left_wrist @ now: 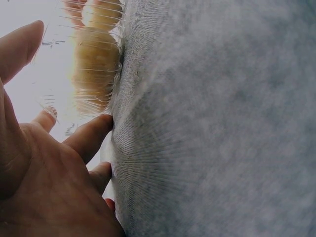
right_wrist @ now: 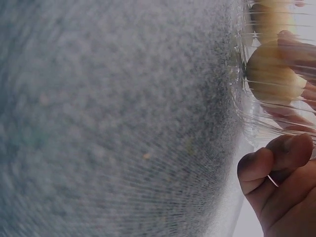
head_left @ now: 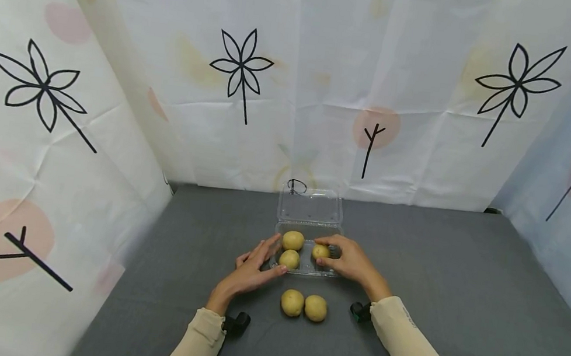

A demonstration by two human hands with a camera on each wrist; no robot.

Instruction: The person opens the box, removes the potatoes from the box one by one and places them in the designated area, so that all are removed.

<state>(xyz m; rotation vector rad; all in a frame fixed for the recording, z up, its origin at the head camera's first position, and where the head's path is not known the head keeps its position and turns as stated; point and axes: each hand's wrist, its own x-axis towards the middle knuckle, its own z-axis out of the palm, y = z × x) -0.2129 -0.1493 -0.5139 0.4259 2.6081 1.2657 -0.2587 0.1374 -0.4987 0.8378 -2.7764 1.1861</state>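
A clear plastic clamshell box [head_left: 310,207] stands on the table with its lid raised at the back. Two potatoes lie along its left side, a rear potato [head_left: 293,240] and a front potato [head_left: 289,259]. On the right side my right hand [head_left: 352,262] holds another potato [head_left: 320,252] between thumb and fingers, inside the box. In the right wrist view this potato [right_wrist: 269,74] shows through the ribbed wall, fingertips against it. My left hand [head_left: 252,271] rests at the box's left wall, fingers extended and spread. Through that wall the left wrist view shows a potato [left_wrist: 96,69].
Two more potatoes, a left one [head_left: 292,302] and a right one [head_left: 315,308], lie side by side on the grey table cover [head_left: 437,289] in front of the box, between the forearms. A patterned white curtain [head_left: 323,76] rises behind the table and along both sides.
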